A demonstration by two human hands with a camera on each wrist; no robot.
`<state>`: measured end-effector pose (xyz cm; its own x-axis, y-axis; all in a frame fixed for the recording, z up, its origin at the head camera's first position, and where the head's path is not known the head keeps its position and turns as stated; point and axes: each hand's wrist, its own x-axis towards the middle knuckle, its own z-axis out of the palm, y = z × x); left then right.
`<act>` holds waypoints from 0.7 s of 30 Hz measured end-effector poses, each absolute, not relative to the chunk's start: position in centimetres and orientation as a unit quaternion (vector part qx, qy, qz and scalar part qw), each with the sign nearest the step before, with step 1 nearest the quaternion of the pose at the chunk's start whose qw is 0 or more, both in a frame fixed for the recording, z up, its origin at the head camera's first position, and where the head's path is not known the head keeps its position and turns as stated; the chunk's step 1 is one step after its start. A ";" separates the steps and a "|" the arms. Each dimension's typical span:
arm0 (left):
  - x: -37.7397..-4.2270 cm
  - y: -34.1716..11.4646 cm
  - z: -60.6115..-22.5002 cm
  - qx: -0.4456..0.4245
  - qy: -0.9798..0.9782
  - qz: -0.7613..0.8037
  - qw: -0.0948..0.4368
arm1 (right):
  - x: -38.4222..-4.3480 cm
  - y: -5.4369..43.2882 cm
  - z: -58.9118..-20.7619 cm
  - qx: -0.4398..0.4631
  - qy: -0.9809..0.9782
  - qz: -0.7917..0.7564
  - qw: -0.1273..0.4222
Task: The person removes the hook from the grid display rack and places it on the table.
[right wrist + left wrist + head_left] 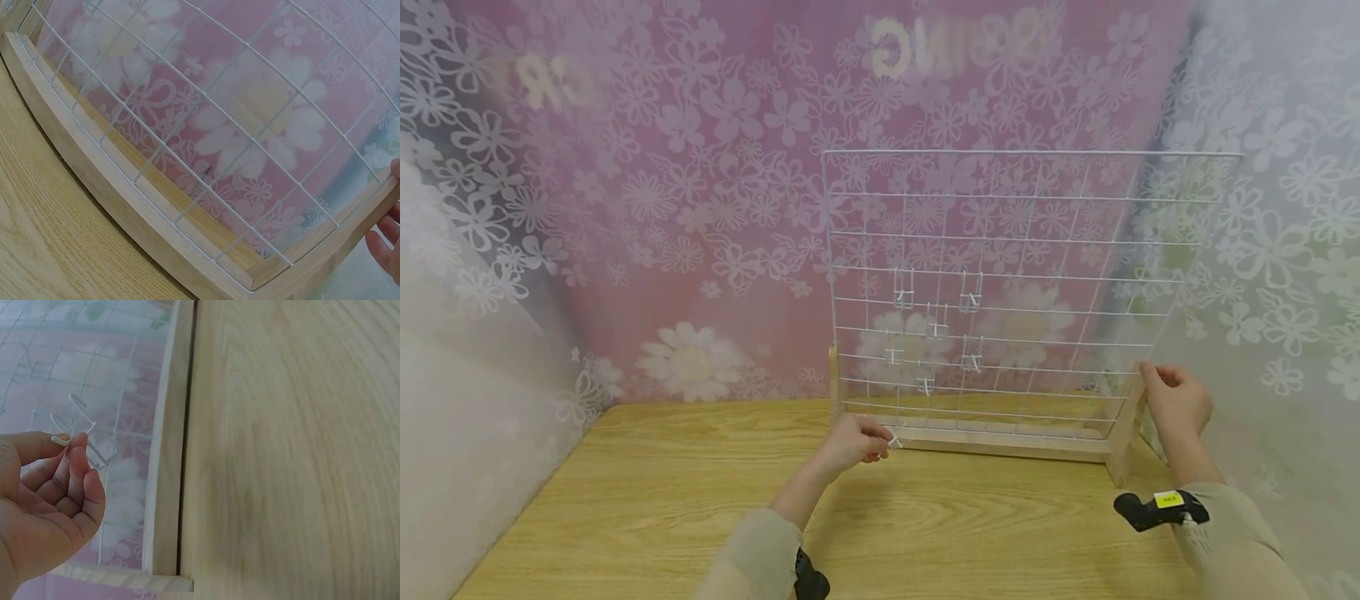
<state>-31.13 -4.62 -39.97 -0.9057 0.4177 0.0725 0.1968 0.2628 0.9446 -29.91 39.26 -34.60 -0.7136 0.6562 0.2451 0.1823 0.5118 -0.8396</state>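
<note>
A white wire grid panel stands in a wooden base on the table. Low at the panel's left side, my left hand pinches a small white wire hook between thumb and forefinger, its prongs pointing toward the mesh. Several similar hooks hang on the grid, among them an upper hook and a lower hook. My right hand grips the right wooden upright near its top; only part of that hand's fingers shows in the right wrist view.
The wood-grain table reaches from the stand toward me and to the left. A pink flowered curtain hangs behind the grid, and pale flowered sheets close in both sides. The left upright rises beside my left hand.
</note>
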 end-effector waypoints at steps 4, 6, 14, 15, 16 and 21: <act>-30.7 -3.6 -40.7 0.201 0.796 0.562 0.104 | -30.0 39.3 -34.6 -0.256 -0.822 0.426 0.280; -30.4 -3.0 -41.0 0.204 0.797 0.558 0.112 | -30.0 39.4 -34.6 -0.256 -0.822 0.425 0.280; -29.5 -0.9 -42.1 0.203 0.811 0.535 0.122 | -30.0 39.5 -34.7 -0.255 -0.824 0.416 0.286; -29.4 -0.7 -42.2 0.204 0.812 0.533 0.123 | -30.0 39.5 -34.7 -0.255 -0.824 0.416 0.286; -29.2 -0.5 -42.3 0.205 0.813 0.531 0.124 | -30.0 39.5 -34.7 -0.254 -0.825 0.416 0.287; -29.0 0.3 -43.0 0.222 0.820 0.511 0.132 | -30.1 39.4 -34.8 -0.255 -0.823 0.420 0.283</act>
<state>-29.01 0.32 -42.99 -0.8661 0.4999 0.0101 0.2295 0.3795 0.8963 -30.07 39.39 -34.78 -0.7091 0.6586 0.2520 0.1825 0.5166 -0.8366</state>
